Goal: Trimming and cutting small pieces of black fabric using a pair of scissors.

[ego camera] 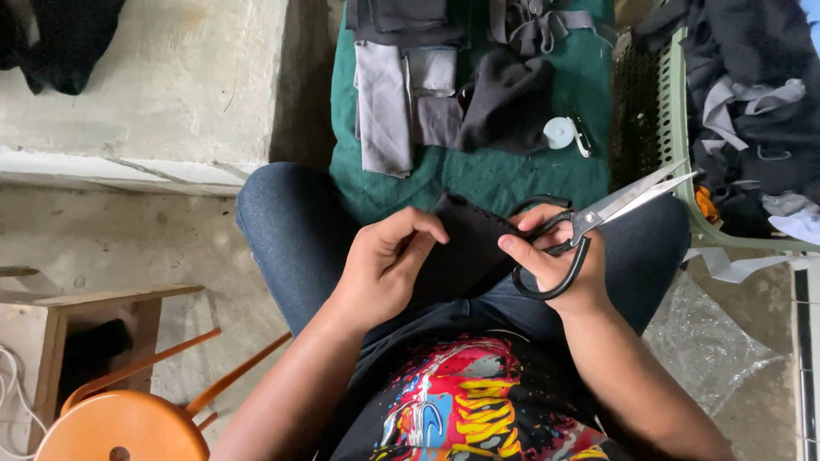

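Just beyond the fingertips of both hands lies a dark green cloth mat (478, 183), carrying folded grey and black fabric pieces (401, 94) and a small white round spool-like object (559, 132). To the outer side of the right fingers stands a pale green plastic mesh basket (683, 145), heaped with dark and grey garments (752, 94). Far off to the outer side of the left fingers, low down, is an orange round-seated stool (128, 423).

Between the two sets of fingers sits the small black piece of soft woven fabric (465, 248), resting over the lap in blue denim (299, 230). The left hand (384, 265) has its fingers curled narrow, pinching the cloth's near edge. The right hand (559, 265) is closed on the black-handled steel scissors (589, 226), fingers through the loops, while its thumb and forefinger tip also press the cloth's right edge; the blades look nearly closed, pointing away to the upper right.

The cloth looks light, limp and not slippery, so it will likely sag wherever unsupported; holding it taut by two opposite edges, close to the fingers' pinch, seems the surest grip.
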